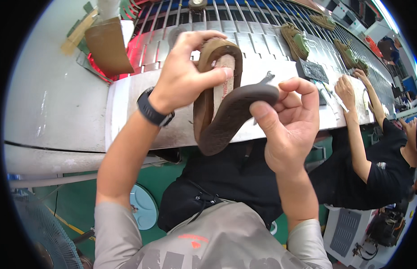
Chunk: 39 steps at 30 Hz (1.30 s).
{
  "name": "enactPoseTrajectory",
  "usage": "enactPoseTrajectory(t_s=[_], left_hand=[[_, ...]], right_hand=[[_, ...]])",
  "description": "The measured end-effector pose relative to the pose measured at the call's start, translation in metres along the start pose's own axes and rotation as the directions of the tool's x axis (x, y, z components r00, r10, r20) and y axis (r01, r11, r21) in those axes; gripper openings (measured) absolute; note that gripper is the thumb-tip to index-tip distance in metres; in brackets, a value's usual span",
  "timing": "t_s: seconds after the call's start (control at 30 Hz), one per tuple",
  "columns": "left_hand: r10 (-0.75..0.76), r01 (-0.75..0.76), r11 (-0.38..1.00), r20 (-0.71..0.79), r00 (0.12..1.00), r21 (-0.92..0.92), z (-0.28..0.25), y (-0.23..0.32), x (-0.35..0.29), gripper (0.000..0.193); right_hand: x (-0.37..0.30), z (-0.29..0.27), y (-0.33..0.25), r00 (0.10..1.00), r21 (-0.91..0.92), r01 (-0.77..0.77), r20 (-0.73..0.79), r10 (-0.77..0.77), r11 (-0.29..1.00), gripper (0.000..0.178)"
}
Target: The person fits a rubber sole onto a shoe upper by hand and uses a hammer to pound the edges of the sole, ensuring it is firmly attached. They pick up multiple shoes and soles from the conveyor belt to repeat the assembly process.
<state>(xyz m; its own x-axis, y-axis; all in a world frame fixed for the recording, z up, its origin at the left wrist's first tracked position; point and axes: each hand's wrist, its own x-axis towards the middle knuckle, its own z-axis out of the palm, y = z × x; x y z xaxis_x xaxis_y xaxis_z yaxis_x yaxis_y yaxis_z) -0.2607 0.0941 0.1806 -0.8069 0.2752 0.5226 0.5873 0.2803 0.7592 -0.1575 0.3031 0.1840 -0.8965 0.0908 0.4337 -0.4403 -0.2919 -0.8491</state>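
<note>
In front of my chest I hold a brown shoe (pixel 203 107) bottom up, with a pale printed insole board (pixel 224 85) showing inside its rim. My left hand (pixel 186 71) is closed around one end of it, the thumb lying over the rim. A dark brown rubber sole (pixel 233 114) meets the shoe at the near end and stands away from it at the other. My right hand (pixel 289 121) pinches the sole's free end between thumb and fingers. Just behind that end a metal tool head (pixel 267 78) shows, the rest of it hidden.
A pale worktop (pixel 141 96) lies beneath, with a roller conveyor (pixel 172 18) beyond. Shoes (pixel 296 42) stand there at the right. A dark block (pixel 312 70) sits near a co-worker's hands (pixel 345 92). Bent cardboard (pixel 107 47) stands far left; a fan (pixel 42 228) and blue stool (pixel 143 208) are below.
</note>
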Motion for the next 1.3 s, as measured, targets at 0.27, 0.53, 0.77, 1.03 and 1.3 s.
enactPoseTrajectory(t_s=[0.27, 0.53, 0.77, 1.03, 1.3], left_hand=[[0.135, -0.123, 0.99, -0.182, 0.974, 0.074, -0.021, 0.042, -0.033, 0.055], [0.441, -0.401, 0.866, -0.075, 0.895, 0.3, -0.04, 0.048, -0.03, 0.071], [0.49, -0.459, 0.786, 0.035, 0.871, 0.414, -0.039, 0.063, -0.036, 0.101], [0.552, -0.501, 0.746, 0.014, 0.834, 0.438, -0.029, 0.069, -0.035, 0.089], [0.55, -0.492, 0.748, -0.001, 0.835, 0.446, -0.025, 0.071, -0.037, 0.085]], right_hand=[[-0.013, 0.03, 0.042, 0.856, -0.383, 0.516, 0.211, -0.471, 0.766, 0.067], [-0.012, 0.035, 0.043, 0.755, -0.428, 0.647, 0.241, -0.61, 0.631, 0.076], [-0.022, 0.041, 0.027, 0.825, -0.486, 0.561, 0.259, -0.503, 0.67, 0.064], [-0.023, 0.036, 0.023, 0.817, -0.526, 0.571, 0.29, -0.499, 0.63, 0.061], [-0.025, 0.032, 0.022, 0.814, -0.54, 0.576, 0.305, -0.494, 0.614, 0.064]])
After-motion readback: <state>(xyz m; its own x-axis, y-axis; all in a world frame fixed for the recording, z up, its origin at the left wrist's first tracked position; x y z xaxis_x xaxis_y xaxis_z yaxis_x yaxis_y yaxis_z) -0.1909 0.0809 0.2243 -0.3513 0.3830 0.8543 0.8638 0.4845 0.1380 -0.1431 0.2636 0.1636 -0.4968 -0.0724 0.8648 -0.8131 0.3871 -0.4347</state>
